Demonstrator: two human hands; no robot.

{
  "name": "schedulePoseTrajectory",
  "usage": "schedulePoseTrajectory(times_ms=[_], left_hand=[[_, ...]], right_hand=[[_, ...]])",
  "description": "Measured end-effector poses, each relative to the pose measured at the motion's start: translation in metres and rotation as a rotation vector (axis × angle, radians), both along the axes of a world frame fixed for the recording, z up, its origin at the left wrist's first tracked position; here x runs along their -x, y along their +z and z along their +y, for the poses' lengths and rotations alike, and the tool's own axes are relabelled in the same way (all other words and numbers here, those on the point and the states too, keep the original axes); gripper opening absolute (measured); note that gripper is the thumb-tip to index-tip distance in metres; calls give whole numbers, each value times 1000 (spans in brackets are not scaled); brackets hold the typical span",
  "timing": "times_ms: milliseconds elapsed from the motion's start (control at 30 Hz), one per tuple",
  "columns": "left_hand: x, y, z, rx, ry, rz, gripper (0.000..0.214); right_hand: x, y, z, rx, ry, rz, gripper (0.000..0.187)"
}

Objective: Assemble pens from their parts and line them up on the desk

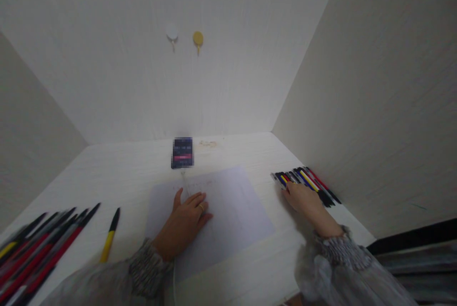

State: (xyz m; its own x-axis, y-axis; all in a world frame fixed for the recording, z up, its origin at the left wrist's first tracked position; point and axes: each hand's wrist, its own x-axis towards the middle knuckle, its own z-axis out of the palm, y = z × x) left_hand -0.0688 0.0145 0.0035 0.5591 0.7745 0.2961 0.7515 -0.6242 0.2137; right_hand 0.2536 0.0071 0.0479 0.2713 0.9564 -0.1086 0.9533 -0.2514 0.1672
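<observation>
My left hand point(186, 222) lies on a pale sheet of paper point(235, 220), its fingers spread and a ring on one of them. A thin white cord point(184, 183) runs under its fingertips. At the right, my right hand point(303, 200) reaches onto a row of pens point(310, 181) with black, red, yellow, blue and white parts. Its fingers are closed at the near side of the row, on a pen as far as I can see; the fingertips are partly hidden.
Beyond the paper lies a phone point(182, 153) with a blurred screen. At the left are several red and black pens point(46, 253) and a separate yellow and black pen point(110, 234). White walls point(221, 87) surround the white tabletop point(132, 168); two hooks point(198, 39) hang behind.
</observation>
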Motion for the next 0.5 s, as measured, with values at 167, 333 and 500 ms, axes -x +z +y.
schedulePoseTrajectory(times_ms=[167, 333, 500], left_hand=[[-1, 1, -1, 2, 2, 2, 23], [0, 0, 0, -10, -2, -5, 23], [0, -2, 0, -25, -5, -11, 23]], right_hand=[[-5, -2, 4, 30, 16, 31, 31], [-5, -1, 5, 33, 35, 53, 30], [-4, 1, 5, 26, 44, 60, 29]])
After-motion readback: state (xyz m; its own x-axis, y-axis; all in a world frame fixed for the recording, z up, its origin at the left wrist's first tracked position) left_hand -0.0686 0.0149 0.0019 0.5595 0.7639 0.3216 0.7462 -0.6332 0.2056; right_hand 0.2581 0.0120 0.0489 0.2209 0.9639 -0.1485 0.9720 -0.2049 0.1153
